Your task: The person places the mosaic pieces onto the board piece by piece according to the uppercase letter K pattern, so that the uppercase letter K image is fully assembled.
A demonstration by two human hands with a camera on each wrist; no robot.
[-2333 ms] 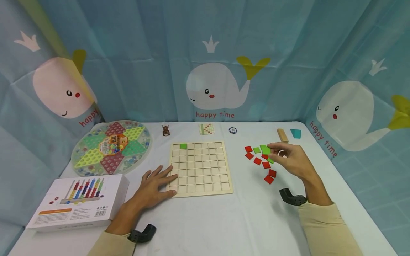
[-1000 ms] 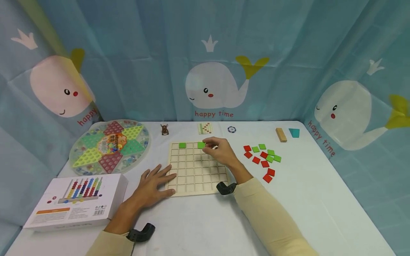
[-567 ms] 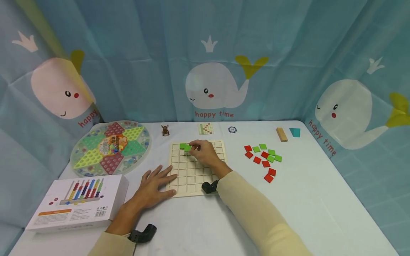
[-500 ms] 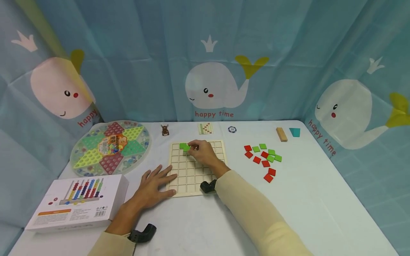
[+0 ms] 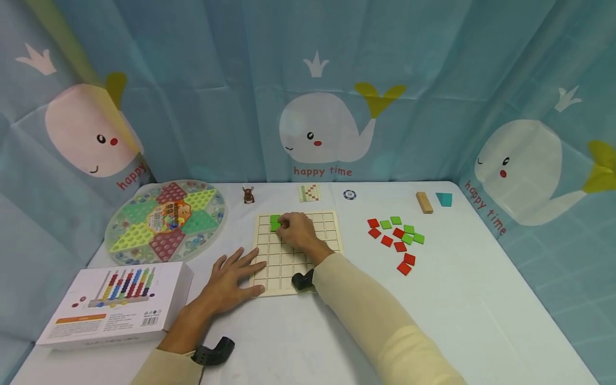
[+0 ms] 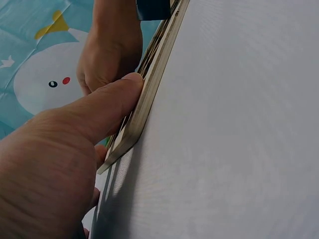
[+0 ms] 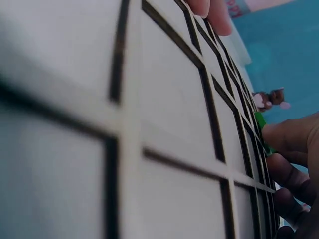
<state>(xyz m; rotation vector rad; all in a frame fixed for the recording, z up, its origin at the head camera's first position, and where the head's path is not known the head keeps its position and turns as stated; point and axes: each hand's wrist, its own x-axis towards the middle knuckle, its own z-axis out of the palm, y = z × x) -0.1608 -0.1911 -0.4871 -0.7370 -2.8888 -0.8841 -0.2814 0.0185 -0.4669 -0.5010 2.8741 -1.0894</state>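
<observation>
A wooden grid board (image 5: 289,267) lies mid-table. My right hand (image 5: 298,231) pinches a green square tile (image 5: 275,227) at its second row, directly in front of another green tile (image 5: 275,218) sitting in a top-row cell. In the right wrist view, green (image 7: 259,120) shows at the thumb and fingertips, low against the grid. My left hand (image 5: 232,280) rests spread on the board's left edge, fingers fairly straight. The left wrist view shows its thumb (image 6: 112,99) on the board's rim.
Loose red tiles (image 5: 386,241) and green tiles (image 5: 419,239) lie right of the board. At the back are a brown animal figure (image 5: 248,195), pattern card (image 5: 309,193), round chip (image 5: 349,194), wooden block (image 5: 424,202) and teal piece (image 5: 445,199). A Chinese checkers board (image 5: 144,235) and box (image 5: 115,305) stand left.
My right hand took a green tile from the loose pieces, carried it left over the board, and has lowered it in front of the first green tile. My left hand stays put.
</observation>
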